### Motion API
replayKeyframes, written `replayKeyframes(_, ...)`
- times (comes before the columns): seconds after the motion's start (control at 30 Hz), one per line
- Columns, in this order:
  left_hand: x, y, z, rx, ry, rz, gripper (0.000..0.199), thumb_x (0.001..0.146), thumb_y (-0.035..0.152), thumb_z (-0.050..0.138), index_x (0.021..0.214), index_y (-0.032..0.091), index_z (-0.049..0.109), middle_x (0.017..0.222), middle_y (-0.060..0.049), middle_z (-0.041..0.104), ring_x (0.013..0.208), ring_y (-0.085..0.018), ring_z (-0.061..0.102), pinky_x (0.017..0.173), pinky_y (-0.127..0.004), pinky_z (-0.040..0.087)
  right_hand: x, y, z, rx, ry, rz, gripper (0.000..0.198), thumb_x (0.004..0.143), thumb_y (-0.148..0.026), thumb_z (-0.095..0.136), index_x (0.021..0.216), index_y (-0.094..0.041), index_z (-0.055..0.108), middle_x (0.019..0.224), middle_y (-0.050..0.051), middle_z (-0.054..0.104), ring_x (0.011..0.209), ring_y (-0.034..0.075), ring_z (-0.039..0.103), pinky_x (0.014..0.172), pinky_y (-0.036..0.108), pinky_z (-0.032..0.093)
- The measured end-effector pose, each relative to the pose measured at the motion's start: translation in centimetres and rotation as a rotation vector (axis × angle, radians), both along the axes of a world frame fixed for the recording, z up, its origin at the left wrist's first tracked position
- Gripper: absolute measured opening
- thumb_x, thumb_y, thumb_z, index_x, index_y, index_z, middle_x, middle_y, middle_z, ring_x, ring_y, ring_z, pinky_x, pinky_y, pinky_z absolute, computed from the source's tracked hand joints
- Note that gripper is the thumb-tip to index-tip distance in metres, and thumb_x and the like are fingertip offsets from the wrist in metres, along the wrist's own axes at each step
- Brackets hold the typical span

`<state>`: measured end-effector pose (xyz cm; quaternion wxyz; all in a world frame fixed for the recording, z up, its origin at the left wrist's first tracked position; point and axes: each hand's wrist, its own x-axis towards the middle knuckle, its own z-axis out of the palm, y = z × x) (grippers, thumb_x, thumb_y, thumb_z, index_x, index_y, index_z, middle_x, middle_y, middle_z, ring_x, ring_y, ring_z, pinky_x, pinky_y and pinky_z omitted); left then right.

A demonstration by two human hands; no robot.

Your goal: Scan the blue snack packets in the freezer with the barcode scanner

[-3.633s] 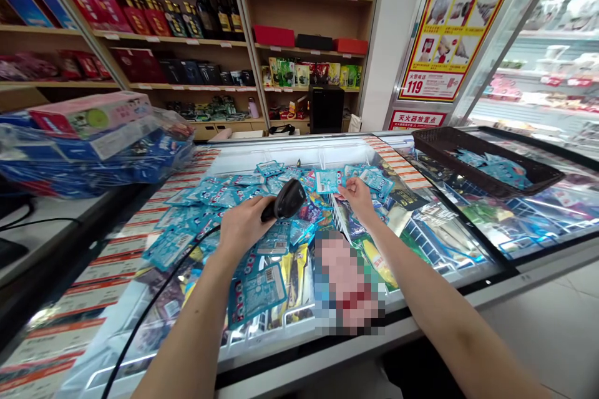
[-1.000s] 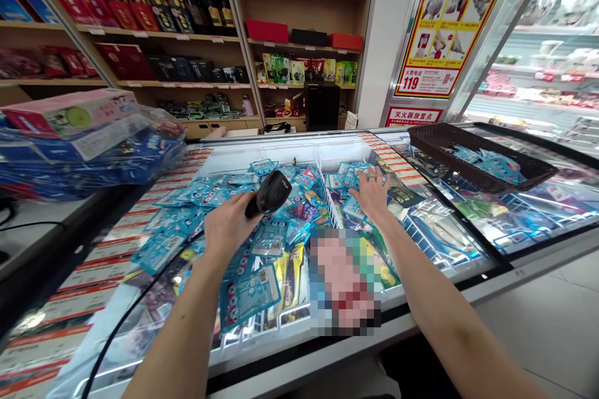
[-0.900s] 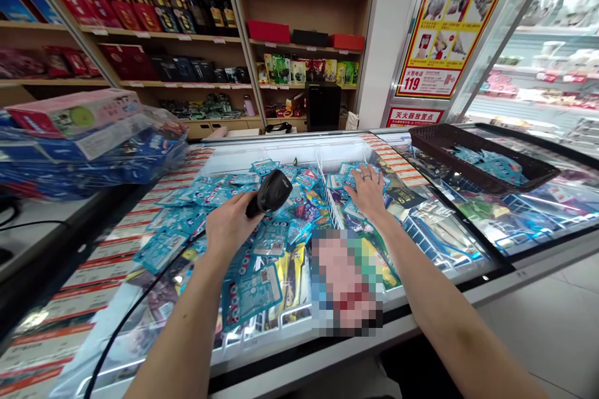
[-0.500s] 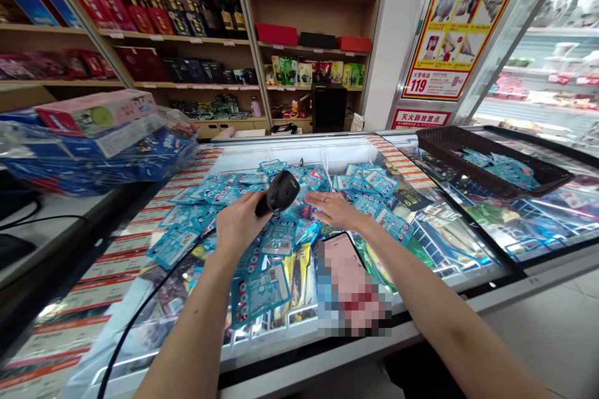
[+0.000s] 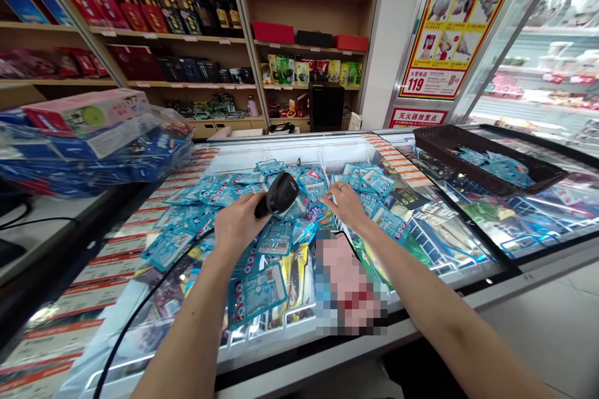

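My left hand (image 5: 238,224) is closed around the handle of a black barcode scanner (image 5: 282,192), its head turned toward the packets in the middle. A cable runs from it down to the lower left. Many flat blue packets (image 5: 276,238) with printed barcodes lie spread over the glass top of a chest freezer. My right hand (image 5: 349,204) hovers at the right-hand group of blue packets (image 5: 377,182), fingers apart, with nothing in it. A ring shows on one finger. Below it lies a phone (image 5: 346,268), its screen blurred out.
A brown plastic basket (image 5: 486,159) with several blue packets stands at the far right on the freezer. Plastic-wrapped boxes (image 5: 88,137) are stacked on the left counter. Wooden shelves (image 5: 309,19) with bottles and boxes line the back. A fire notice (image 5: 449,31) hangs right of them.
My right hand has moved right, away from the packet in front of the scanner, with its fingers lifting. The scanner stays about where it was in my left hand.
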<state>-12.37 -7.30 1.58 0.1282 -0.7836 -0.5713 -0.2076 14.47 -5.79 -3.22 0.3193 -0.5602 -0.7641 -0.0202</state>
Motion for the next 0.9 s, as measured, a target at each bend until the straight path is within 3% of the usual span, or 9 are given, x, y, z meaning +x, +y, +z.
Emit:
replayKeyframes(0.23,0.0,0.1,-0.3,-0.002,0.029,-0.034,0.04,0.08,0.042,0.046,0.117,0.027,0.055,0.111,-0.003,0.064,0.094,-0.022,0.06,0.06,-0.028,0.038,-0.6,0.3,-0.5,-0.006,-0.062,-0.206,0.05,0.082,-0.057,0.047,0.103,-0.013,0.059,0.102,0.017,0.058,0.105,0.031,0.049,0.094,0.045,0.035)
replayKeyframes(0.37,0.0,0.3,-0.5,-0.021,0.066,-0.078,0.039,0.081,0.042,0.045,0.116,0.027,0.055,0.106,-0.002,0.065,0.095,-0.022,0.059,0.061,-0.027,0.037,-0.2,0.9,-1.0,-0.048,0.013,-0.185,0.042,0.082,-0.052,0.052,0.099,-0.014,0.059,0.1,0.013,0.06,0.102,0.027,0.052,0.092,0.042,0.037)
replayKeyframes(0.63,0.2,0.5,-0.8,-0.007,0.083,-0.148,0.038,0.081,0.042,0.045,0.115,0.027,0.055,0.106,-0.001,0.065,0.093,-0.021,0.06,0.062,-0.028,0.036,1.1,1.5,-1.5,-0.105,0.519,-0.049,0.033,0.086,-0.039,0.046,0.114,-0.022,0.045,0.102,0.005,0.063,0.07,0.018,0.063,0.069,0.032,0.048)
replayKeyframes(0.9,0.4,0.5,-0.8,-0.048,0.145,-0.232,0.039,0.08,0.041,0.047,0.116,0.028,0.055,0.103,-0.001,0.065,0.087,-0.021,0.061,0.061,-0.027,0.036,1.6,0.9,-0.8,0.003,0.432,-0.069,0.027,0.088,-0.034,0.041,0.111,-0.025,0.051,0.082,0.003,0.063,0.072,0.02,0.061,0.074,0.034,0.046)
